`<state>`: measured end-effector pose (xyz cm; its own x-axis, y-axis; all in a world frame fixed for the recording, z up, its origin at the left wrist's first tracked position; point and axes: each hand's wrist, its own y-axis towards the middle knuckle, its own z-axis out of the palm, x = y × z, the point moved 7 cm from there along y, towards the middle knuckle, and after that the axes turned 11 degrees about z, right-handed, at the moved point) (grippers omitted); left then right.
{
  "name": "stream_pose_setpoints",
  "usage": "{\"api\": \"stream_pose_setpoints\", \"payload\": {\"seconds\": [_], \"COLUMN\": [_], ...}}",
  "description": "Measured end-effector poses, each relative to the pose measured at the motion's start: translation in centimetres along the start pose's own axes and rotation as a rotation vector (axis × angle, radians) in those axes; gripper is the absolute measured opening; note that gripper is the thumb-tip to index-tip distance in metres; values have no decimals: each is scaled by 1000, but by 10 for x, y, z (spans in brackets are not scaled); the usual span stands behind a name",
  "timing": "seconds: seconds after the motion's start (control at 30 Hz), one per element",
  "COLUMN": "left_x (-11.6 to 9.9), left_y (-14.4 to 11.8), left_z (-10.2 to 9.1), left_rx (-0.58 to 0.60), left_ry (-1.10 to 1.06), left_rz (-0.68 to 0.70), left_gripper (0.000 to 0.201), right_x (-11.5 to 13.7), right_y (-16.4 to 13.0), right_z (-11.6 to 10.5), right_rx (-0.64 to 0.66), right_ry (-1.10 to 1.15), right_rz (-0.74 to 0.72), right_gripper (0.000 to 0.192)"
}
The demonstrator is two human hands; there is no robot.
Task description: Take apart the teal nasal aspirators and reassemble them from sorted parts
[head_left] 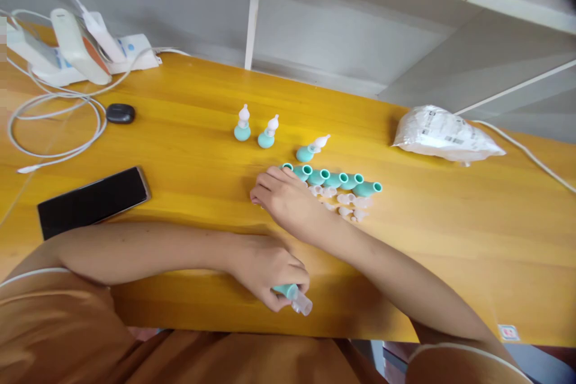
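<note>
White plastic of a power strip (143,54) filled the upper left of the frame, with a black phone (93,201) below it on the yellow worktop (202,174). Nearer the centre stood three pale-tipped bulbs (266,139), the rightmost leaning. At lower centre the left hand (267,267) had its fingers wrapped around a teal bulb (287,290), a clear fitting (303,303) at its mouth. That grip looked best kept firm but not squeezing, as soft walls would likely buckle, and with the mouth exposed so the fitting could sit straight. Just above, the right hand (283,199) rested with curled fingers; whether they pinched anything I could not tell. Its wrist was best held clear of the row of open bulbs (335,180) and the small clear parts (346,198) to its right, which looked easily knocked. A plastic packet (445,135) lay farther right.
</note>
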<state>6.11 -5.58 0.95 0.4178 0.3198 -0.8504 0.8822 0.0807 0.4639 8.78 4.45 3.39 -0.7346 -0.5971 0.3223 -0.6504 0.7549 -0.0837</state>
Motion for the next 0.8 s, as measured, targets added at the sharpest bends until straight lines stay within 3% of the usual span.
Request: {"api": "stream_pose_setpoints", "payload": {"seconds": [0.23, 0.67, 0.8], "left_x": [1, 4, 7], "left_y": [0, -1, -1], "left_z": [-1, 1, -5], "left_rx": [-2, 30, -35], "left_ry": [-18, -33, -121], "left_rz": [-8, -54, -101], "left_gripper": [28, 30, 28], "right_x": [9, 9, 5], "right_y": [1, -1, -12], "right_z": [-3, -3, -24], "right_rx": [30, 71, 6], "right_ry": [-113, -157, -101], "right_rz": [-39, -41, -21], "right_gripper": [33, 32, 30]}}
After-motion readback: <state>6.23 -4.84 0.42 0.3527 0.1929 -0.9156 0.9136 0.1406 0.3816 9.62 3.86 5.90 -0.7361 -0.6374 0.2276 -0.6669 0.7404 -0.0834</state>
